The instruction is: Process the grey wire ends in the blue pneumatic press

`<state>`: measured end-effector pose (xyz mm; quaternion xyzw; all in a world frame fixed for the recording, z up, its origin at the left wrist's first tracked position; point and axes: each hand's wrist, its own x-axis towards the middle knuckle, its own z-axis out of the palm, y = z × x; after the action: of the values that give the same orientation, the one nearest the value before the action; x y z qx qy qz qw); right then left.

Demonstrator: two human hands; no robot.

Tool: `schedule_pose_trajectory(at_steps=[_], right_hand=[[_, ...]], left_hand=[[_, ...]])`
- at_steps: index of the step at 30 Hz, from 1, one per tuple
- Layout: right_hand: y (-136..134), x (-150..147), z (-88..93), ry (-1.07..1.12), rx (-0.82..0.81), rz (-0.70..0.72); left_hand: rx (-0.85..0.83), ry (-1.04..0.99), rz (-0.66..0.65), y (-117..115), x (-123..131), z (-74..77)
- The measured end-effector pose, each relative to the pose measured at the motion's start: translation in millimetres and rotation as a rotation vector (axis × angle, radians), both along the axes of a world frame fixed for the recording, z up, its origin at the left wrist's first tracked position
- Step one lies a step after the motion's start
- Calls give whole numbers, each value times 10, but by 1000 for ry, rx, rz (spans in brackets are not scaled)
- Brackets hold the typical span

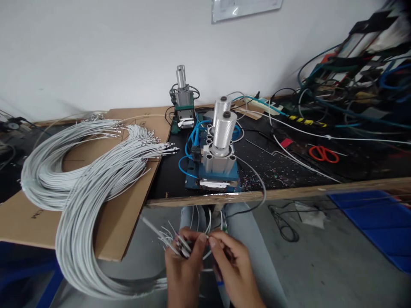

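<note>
Both hands are held low, below the front edge of the workbench (289,193) and above the lap, with the wrists entering from the bottom of the view. The left hand (183,265) is closed around a cluster of grey wire ends (167,237), whose tips fan out up and to the left past the knuckles. The right hand (234,267) is curled, and its thumb and forefinger are pinched on a single wire from the same cluster, the fingertips of the two hands meeting at the middle. The held wires belong to a long grey wire bundle (73,239) that is looped down off the left side of the bench and returned along the bottom of the view into the left hand. A second coil of grey wires (48,171) is laid on a cardboard sheet (125,214), its terminal ends pointed right. Directly above the hands, at the bench edge, a blue pneumatic press (218,171) with a silver cylinder (223,128) is mounted; blue air hoses (192,141) are run along its left side. A smaller green pneumatic unit (183,107) is placed behind it. Red-handled scissors (323,153) are laid well to the right, near tangled cables (346,85). A blue bin (379,222) is set on the floor at the right.
</note>
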<state>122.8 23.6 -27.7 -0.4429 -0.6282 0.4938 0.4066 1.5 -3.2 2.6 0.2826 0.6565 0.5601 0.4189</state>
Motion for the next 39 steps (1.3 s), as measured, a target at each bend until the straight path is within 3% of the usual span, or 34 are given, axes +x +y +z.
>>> schedule_pose_trajectory(at_steps=[2, 5, 7, 11, 13, 20, 28, 39], right_hand=[[-36, -32, -36, 47, 4, 2], [11, 63, -7, -13, 89, 217], [31, 102, -1, 13, 43, 223], [-93, -46, -118, 279, -349, 30], [-171, -144, -187, 361, -457, -14], [-238, -162, -185, 384, -455, -32], [-301, -210, -109, 405, -495, -159], [-265, -203, -103, 368, -450, -161]], left_hand=[[27, -89, 60, -44, 22, -62], [-15, -56, -204, -68, -109, -52], [-45, -23, -340, -58, -182, -28], [-7, -87, -77, -54, -79, -74], [-16, -131, 4, -71, 14, -120], [-14, -130, 66, -103, 43, -133], [-8, -84, 68, -105, 59, -150], [9, -147, 105, -124, 116, -157]])
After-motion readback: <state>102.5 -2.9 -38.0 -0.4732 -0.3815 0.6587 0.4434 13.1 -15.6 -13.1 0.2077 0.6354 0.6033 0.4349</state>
